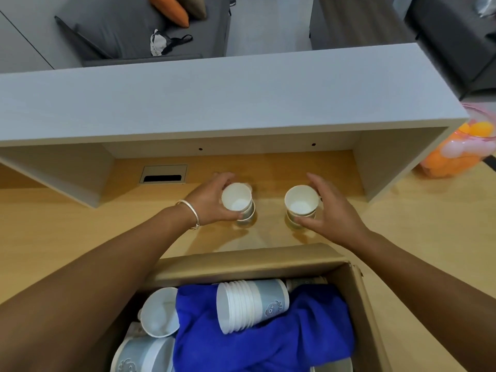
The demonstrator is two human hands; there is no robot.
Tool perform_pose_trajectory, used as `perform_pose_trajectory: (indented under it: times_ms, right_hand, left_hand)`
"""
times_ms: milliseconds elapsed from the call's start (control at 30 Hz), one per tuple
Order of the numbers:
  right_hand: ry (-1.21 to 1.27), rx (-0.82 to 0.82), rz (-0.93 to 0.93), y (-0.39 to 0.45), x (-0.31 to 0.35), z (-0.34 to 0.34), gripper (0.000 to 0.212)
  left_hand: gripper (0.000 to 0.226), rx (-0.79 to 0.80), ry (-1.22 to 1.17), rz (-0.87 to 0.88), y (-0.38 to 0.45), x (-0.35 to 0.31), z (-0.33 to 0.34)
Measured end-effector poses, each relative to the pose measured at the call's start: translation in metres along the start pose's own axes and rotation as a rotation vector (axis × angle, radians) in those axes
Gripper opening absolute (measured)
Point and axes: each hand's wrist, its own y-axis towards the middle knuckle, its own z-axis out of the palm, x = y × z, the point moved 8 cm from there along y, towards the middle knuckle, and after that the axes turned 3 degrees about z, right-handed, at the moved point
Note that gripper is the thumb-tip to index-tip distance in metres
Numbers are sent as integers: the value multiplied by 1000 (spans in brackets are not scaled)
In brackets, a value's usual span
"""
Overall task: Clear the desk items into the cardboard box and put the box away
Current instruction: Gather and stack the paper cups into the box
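Reaching out over the cardboard box (357,285), both hands went for the last paper cups on the desk (402,237), one stack each, probably so they could get dropped in together. The left hand (208,201) was wrapped around the left cup stack (239,204), fingers curled behind it and thumb in front, so that looked like an actual grip. The right hand (331,210) was open and only cupped beside the right cup stack (301,204), maybe touching the rim, not closed on it yet. Both stacks sat just under the overhanging shelf (214,103), past the box's far wall. Inside the box a sleeve of cups (251,304) lay sideways on a blue cloth (268,345), more cups at the left. How many cups were in each stack was hard to tell, and the box's near side was cut off
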Motion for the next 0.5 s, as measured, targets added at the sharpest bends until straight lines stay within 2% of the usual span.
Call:
perform_pose_trajectory:
  times_ms: [100,233,400,500]
  right_hand:
    - [-20,43,23,-3,-13,11,102]
    - [-23,91,57,-1,-27,23,103]
    - [-12,128,74,6,-36,36,103]
    - [6,123,84,10,-38,41,101]
  left_hand:
    - [112,84,-2,-27,1,2,13]
    - [120,189,75,-53,8,7,30]
    - [113,192,155,-71,17,8,42]
    - [97,179,185,-70,17,10,46]
